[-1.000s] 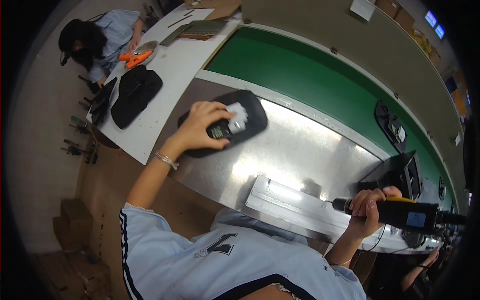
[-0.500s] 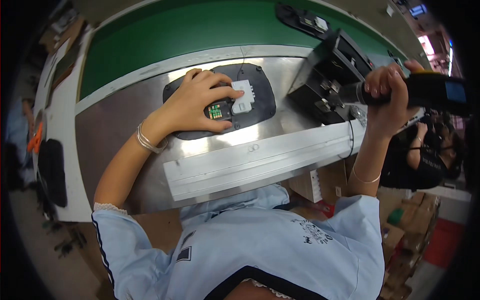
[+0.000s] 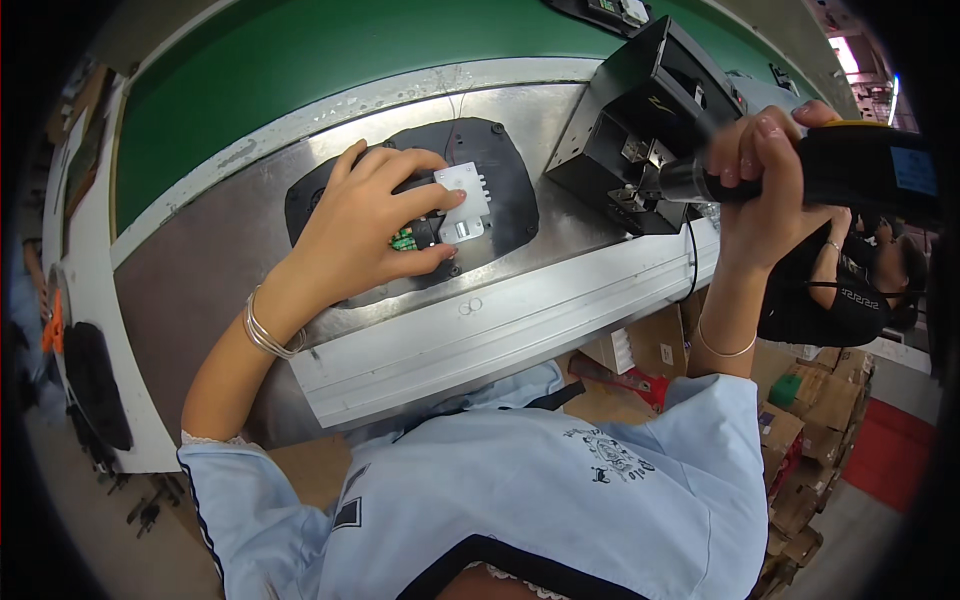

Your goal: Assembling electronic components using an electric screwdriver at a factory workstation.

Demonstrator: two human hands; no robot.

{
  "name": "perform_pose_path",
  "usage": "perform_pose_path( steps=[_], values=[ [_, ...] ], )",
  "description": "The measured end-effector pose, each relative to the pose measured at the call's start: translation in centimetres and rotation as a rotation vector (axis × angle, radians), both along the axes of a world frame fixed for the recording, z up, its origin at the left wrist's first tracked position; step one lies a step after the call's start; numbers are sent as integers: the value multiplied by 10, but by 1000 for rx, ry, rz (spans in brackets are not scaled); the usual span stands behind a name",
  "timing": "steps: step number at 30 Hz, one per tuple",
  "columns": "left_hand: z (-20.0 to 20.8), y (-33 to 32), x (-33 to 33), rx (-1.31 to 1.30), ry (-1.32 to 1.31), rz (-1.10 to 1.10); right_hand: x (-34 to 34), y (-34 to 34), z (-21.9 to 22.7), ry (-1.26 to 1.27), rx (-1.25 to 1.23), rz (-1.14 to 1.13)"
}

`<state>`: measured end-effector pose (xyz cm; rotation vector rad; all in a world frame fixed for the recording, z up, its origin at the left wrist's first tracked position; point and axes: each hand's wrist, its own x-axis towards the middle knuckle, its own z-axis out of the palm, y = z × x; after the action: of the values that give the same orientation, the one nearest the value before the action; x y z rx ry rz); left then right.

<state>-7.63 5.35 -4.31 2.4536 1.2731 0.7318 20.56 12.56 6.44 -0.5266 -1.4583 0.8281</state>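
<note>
A wide black plastic housing (image 3: 510, 195) lies on the metal worktop, with a small white plate (image 3: 459, 190) on it. My left hand (image 3: 365, 220) spreads over the housing, index finger pressing the white plate and thumb by its lower edge. Part of a green circuit board (image 3: 404, 240) shows beneath my fingers. Raised on the right, my right hand (image 3: 760, 165) is wrapped round a black electric screwdriver (image 3: 850, 165). The screwdriver's nose is at the metal fittings of a black box-shaped machine (image 3: 590, 150); its tip is hard to make out.
A pale metal rail (image 3: 480, 345) runs along the worktop's near edge. A black cable hangs beside the machine. Another black part (image 3: 605, 15) lies on the green surface (image 3: 330, 70) behind. At right sits another person (image 3: 850, 280), near cardboard boxes (image 3: 825, 400).
The whole view has shifted, so the worktop appears farther left. My left fingers now cover more of the green board. The screwdriver's nose is slightly closer to the machine's fittings.
</note>
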Motion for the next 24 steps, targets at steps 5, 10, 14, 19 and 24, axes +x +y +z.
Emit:
perform_pose_path(
  steps=[5,10,14,19,24],
  values=[
    [-3,0,-1,20,-27,22,-5,0,-1,7,-14,-1],
    [-6,-1,-1,54,-52,34,-13,-7,3,-70,-58,79],
    [-11,-2,-1,92,-66,37,-52,-17,-1,-71,-72,168],
    [-15,-4,-2,107,-82,43,-95,-9,-23,-77,-128,229],
    [-15,-4,-3,114,-62,53,-109,-6,-28,-76,-162,262]
  ],
)
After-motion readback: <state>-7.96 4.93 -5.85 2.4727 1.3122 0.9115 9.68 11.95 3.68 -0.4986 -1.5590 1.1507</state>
